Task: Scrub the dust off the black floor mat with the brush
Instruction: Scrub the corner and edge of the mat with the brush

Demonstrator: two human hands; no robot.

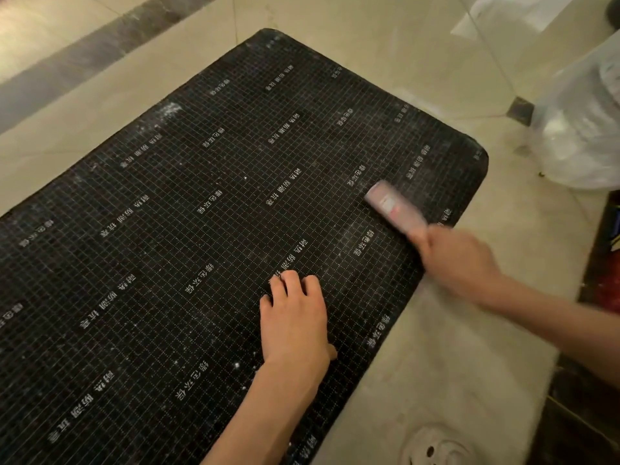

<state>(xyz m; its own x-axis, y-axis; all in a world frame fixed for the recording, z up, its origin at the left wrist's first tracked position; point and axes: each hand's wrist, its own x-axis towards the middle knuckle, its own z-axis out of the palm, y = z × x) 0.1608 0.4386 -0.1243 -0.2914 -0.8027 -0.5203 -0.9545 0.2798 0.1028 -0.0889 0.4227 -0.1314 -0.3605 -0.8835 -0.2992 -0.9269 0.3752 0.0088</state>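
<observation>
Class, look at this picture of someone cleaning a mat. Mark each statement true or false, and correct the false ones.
1. The right hand holds the brush. True.
2. The left hand grips a cloth. False: it lies flat on the mat, holding nothing.
3. The brush is near the mat's right edge. True.
4. The mat is plain red. False: it is black with a white grid and print.
5. A floor drain lies right of the mat. True.
</observation>
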